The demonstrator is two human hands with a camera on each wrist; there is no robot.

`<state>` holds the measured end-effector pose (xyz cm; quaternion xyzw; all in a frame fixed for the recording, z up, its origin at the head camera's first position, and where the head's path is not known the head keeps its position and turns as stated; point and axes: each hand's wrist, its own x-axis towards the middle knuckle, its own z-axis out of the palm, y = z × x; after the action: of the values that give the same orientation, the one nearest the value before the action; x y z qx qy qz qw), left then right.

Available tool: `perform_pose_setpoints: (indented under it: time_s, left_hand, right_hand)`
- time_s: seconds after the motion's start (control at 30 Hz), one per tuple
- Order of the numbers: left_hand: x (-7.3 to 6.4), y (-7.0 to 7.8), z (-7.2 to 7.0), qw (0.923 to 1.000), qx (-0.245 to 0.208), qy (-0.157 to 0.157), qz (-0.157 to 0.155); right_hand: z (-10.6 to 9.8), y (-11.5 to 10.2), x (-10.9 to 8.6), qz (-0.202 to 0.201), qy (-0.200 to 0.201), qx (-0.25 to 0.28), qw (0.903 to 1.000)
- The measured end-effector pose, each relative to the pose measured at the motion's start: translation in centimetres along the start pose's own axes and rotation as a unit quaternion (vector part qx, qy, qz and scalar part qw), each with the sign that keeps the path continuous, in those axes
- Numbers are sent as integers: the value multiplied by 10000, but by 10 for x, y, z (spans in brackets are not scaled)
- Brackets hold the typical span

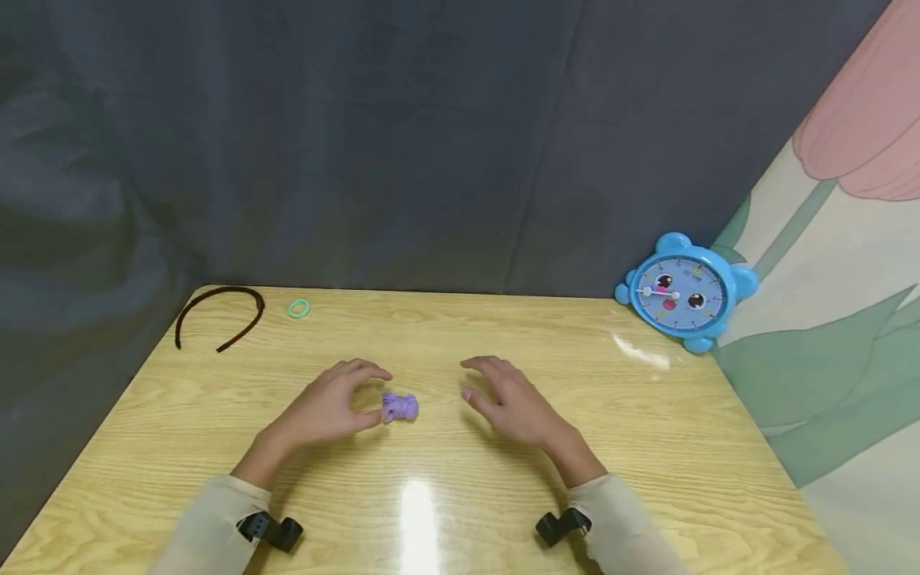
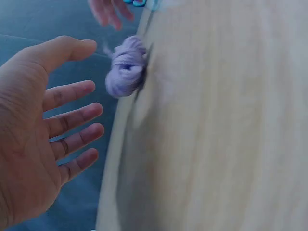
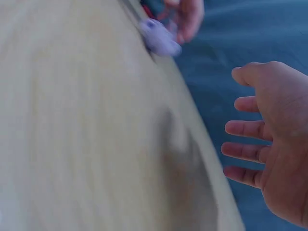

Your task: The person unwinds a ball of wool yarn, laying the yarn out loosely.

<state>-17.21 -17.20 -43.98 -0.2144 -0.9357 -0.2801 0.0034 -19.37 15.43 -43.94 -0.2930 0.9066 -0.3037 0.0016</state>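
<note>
One yarn bundle (image 1: 400,407) lies mid-worktop (image 1: 683,447), long axis roughly parallel to its far edge, and I see the wide, empty left hand (image 1: 331,403) just beside it, nearer than the equally wide right hand (image 1: 517,407).

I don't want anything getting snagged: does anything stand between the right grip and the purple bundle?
Nothing visible does. In the head view, only bare tabletop shows between the right grip and the purple bundle. The left grip is close by on the bundle's opposite side, not in that gap.
</note>
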Motion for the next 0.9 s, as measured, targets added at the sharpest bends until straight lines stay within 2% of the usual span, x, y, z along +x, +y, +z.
perform_pose_setpoints:
  time_s: [0.17, 0.33, 0.53, 0.9]
  left_hand:
    - [0, -4, 12, 9983, -518, -226, -136]
    - [2, -6, 20, 9967, -755, -230, -168]
    - [6, -8, 27, 9952, -935, -70, -285]
    - [8, -10, 33, 9951, -914, 201, -308]
  right_hand:
    - [28, -19, 17, -154, -436, 329, 9984]
    - [46, -28, 28, -420, -534, 761, 9948]
    - [59, -31, 37, -756, -239, 1247, 9890]
    - [75, -34, 43, -787, 243, 1195, 9894]
